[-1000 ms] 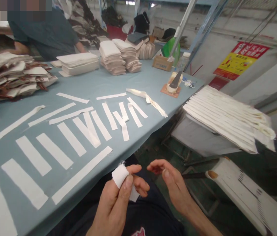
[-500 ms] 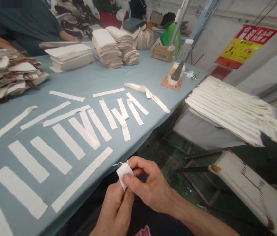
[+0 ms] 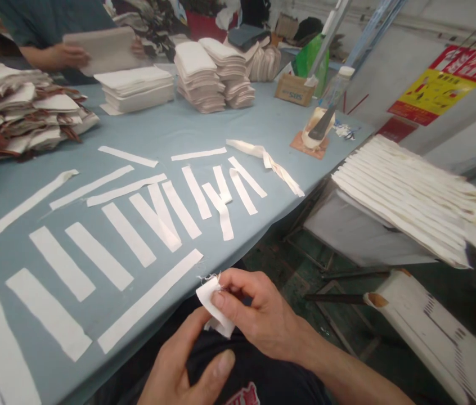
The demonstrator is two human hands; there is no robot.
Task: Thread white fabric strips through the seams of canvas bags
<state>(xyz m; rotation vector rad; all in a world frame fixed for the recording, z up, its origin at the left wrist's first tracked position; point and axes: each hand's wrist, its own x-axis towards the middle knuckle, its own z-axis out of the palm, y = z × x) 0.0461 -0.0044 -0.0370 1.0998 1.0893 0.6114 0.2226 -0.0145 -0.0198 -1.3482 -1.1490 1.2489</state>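
Note:
My right hand (image 3: 259, 318) is closed in a pinch on a small folded piece of white fabric (image 3: 211, 304) with loose threads at its top, just off the table's near edge. Below it, my left hand (image 3: 183, 371) has its thumb apart from the fingers, and the forefinger reaches up beside the fabric piece without gripping it. Several white fabric strips (image 3: 149, 301) lie spread on the blue-grey table (image 3: 157, 132) in front of me.
Stacks of cream pieces (image 3: 198, 73) and a heap of brown-edged pieces (image 3: 18, 115) stand at the table's far side, where another person (image 3: 58, 53) holds a flat piece. A glue pot with a brush (image 3: 314, 135) sits at the right corner. Long white folded pieces (image 3: 411, 197) rest on a stand to the right.
My right hand came over to the fabric piece and pinched it; my left hand has let go of it and dropped lower. The other person has lifted a flat piece.

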